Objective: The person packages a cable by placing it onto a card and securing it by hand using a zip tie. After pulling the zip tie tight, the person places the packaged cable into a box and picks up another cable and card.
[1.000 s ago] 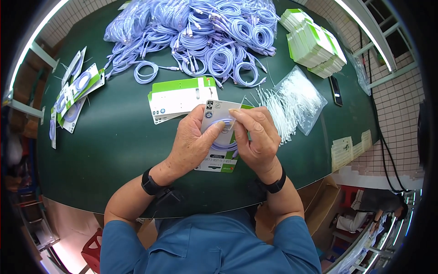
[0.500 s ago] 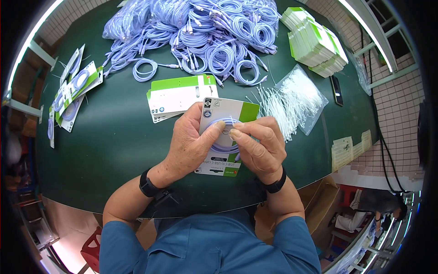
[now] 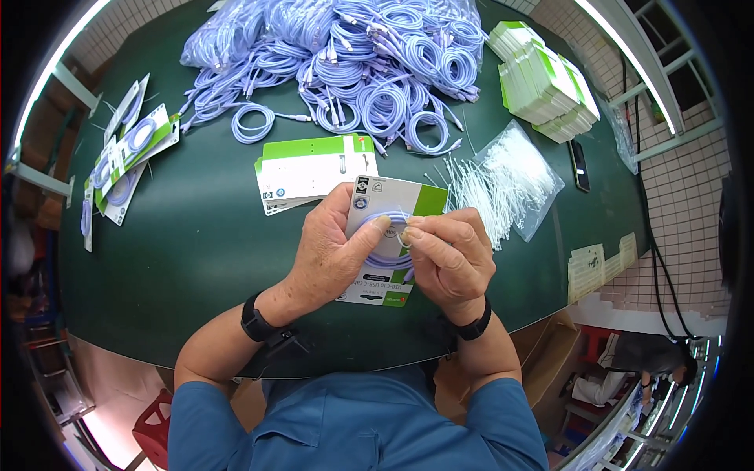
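My left hand (image 3: 320, 250) is closed on a white and green packaging card (image 3: 393, 191), its thumb pressing down a coiled lilac cable (image 3: 383, 261) that lies on the card's face. At the coil's upper right, the fingertips of my right hand (image 3: 454, 253) pinch a thin white cable tie (image 3: 403, 240), which stands up from the card near the left thumb. Part of the coil and of the card is hidden behind my right fingers. Just beyond my left hand lies a stack of flat cards (image 3: 302, 174) in the same white and green.
A big heap of lilac cables (image 3: 338, 59) covers the far side of the table. Loose white cable ties (image 3: 479, 196) spill from a clear bag (image 3: 538, 184) on the right. Beyond are stacked cards (image 3: 542, 82) and a phone (image 3: 579, 165). Carded cables (image 3: 129, 153) lie far left.
Both hands and the card sit slightly lower in view, as does the whole table. My right fingers still pinch the tie, and more of its loop shows beneath the fingertips.
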The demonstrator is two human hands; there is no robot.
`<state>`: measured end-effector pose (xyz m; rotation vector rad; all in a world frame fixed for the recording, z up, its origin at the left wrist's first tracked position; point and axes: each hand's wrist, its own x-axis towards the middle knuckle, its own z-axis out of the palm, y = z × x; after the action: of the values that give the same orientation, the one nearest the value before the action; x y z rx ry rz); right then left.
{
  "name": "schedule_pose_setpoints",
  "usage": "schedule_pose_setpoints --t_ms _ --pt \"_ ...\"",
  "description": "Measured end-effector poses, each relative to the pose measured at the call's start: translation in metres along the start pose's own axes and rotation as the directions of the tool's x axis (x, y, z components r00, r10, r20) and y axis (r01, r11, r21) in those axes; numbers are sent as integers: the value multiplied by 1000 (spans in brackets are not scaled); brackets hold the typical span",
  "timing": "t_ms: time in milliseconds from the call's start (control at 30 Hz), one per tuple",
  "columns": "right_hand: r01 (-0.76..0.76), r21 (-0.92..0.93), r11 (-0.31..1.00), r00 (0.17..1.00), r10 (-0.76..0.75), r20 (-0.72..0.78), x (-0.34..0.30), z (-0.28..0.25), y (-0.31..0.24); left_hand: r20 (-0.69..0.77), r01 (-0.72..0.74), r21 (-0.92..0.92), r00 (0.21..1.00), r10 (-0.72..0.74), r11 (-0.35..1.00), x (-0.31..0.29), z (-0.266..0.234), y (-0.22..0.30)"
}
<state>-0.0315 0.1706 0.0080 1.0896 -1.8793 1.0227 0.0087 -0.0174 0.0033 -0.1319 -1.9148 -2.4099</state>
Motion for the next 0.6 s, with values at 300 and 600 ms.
schedule_pose_setpoints --t_ms 300,600 --pt "-13 10 1000 1000 13 15 1 1 1 5 -12 22 1000 12 1000 1 -1 0" --pt "-19 29 999 1000 19 6 2 2 1 1 4 17 1000 -4 1000 -1 0 1"
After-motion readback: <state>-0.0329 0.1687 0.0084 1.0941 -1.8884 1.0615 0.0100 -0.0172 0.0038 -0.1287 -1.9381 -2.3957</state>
